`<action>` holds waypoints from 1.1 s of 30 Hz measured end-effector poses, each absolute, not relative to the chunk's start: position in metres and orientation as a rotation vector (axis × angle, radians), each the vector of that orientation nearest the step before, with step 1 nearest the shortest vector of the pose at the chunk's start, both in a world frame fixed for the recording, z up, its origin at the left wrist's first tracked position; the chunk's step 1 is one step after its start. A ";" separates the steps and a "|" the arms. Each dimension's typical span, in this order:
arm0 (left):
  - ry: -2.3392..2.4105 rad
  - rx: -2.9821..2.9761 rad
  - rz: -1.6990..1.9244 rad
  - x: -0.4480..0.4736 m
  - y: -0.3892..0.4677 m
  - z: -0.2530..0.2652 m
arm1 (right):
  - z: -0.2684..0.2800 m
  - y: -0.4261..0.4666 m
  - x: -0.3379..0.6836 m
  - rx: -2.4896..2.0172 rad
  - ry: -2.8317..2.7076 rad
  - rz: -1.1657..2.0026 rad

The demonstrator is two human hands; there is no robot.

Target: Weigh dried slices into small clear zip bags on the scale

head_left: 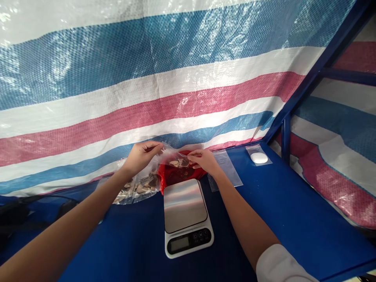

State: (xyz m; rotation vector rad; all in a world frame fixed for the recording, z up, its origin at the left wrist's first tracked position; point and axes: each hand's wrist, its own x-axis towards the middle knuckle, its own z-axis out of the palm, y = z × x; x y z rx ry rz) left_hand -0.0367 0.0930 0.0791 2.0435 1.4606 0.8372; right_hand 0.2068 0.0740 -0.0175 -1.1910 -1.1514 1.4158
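Observation:
Between my two hands a small clear plastic bag (pixel 179 162) with brown, dried-looking pieces in it is held up by its upper edge. My left hand (pixel 144 155) pinches its left corner, fingers closed. On the other side my right hand (pixel 205 161) has thumb and fingers closed on the right edge. Just below and behind is a red plastic bag or liner (pixel 176 175), partly covered by the clear one. A larger clear bag of similar brown pieces (pixel 141 186) lies under my left wrist. In front stands a white kitchen scale (pixel 185 207) with a bare metal plate.
Flat clear bags (pixel 226 168) lie right of my right wrist. Farther right, a white rounded object (pixel 259 158) rests on or in another small bag. Dark, blurred items (pixel 17 213) sit at the left. A striped tarp (pixel 147 90) and blue frame (pixel 311 82) bound the blue table (pixel 282 219).

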 end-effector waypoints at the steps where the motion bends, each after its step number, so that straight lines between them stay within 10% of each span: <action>1: 1.460 2.043 0.844 -0.036 0.092 0.080 | -0.017 0.074 0.207 -1.186 -1.151 1.400; 33: 1.365 1.745 1.142 -0.050 0.062 0.067 | -0.009 0.067 0.190 -0.985 -1.197 1.346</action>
